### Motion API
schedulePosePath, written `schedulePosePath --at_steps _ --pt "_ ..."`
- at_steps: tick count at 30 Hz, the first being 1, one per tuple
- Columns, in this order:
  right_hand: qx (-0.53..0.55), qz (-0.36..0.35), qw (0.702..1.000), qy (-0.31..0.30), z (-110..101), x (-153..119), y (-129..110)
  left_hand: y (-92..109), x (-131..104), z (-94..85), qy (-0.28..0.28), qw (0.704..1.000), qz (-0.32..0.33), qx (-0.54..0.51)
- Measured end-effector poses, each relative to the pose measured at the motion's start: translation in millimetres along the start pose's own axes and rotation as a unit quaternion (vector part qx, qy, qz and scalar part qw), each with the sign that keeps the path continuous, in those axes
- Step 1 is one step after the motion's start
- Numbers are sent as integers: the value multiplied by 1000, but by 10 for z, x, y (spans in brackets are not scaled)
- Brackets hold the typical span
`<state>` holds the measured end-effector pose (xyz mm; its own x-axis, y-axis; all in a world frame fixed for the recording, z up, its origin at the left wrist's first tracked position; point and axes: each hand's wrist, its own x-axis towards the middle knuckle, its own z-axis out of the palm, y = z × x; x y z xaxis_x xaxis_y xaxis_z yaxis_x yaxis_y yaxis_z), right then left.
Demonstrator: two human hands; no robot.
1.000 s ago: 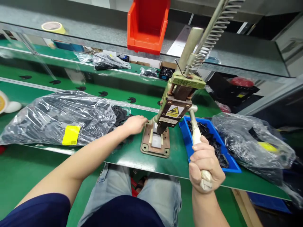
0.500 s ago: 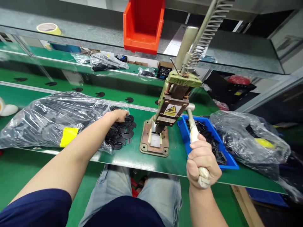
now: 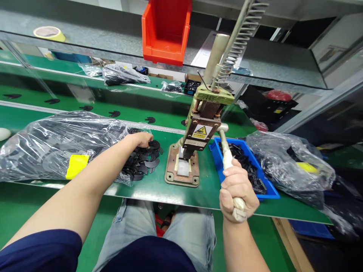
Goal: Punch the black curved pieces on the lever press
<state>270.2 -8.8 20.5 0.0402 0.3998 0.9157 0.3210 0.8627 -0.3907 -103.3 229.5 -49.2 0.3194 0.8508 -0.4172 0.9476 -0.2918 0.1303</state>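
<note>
My left hand [image 3: 144,139] is closed at the top of a heap of flat, curved black pieces [image 3: 141,162], by the mouth of a clear plastic bag [image 3: 56,139]. Its fingertips are too small and partly hidden to show what they pinch. My right hand [image 3: 239,189] is wrapped round the taped lever handle [image 3: 227,156] of a green and brown hand press [image 3: 202,128]. Below the press head, a light metal block [image 3: 183,167] sits on the brown base plate [image 3: 170,166].
Right of the press are a blue tray [image 3: 270,190] of black parts and a plastic bag [image 3: 292,170]. An orange bin [image 3: 166,54] and a tape roll [image 3: 49,33] sit on the shelf above. Black pieces lie along the green strip [image 3: 127,109] behind.
The whole view has shifted slightly, so most things appear a little further left. My left hand stays at the heap and my right hand stays round the handle.
</note>
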Motion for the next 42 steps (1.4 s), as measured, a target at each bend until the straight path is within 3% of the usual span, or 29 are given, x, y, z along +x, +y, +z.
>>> schedulePosePath --at_steps 11,14,16,19,21,24,27,29,33,42 --pt "4 -7 1000 3 5 -1 13 13 -62 41 -25 997 38 -67" --pt "-2 -6 1000 0 7 4 10 20 -112 -17 -2 993 77 -94" --pt "-7 -4 1000 1 8 1 10 69 -183 -90 42 988 85 -121" --pt "-5 -4 1000 6 11 -11 14 270 -342 -178 99 979 65 -167" --pt "-2 -6 1000 9 14 -20 18 497 -455 -162 108 969 55 -214" --pt "-2 -7 1000 10 14 -31 27 900 -563 5 73 938 58 -333" --pt "-3 -4 1000 5 8 -40 34 1238 -558 237 6 882 76 -464" --pt "-1 -2 1000 2 3 -43 37 1380 -507 351 -9 846 95 -524" --pt "2 -4 1000 1 -1 -41 36 1506 -392 435 -23 821 96 -562" --pt "0 4 1000 13 18 -51 33 1585 -358 321 -68 845 94 -522"
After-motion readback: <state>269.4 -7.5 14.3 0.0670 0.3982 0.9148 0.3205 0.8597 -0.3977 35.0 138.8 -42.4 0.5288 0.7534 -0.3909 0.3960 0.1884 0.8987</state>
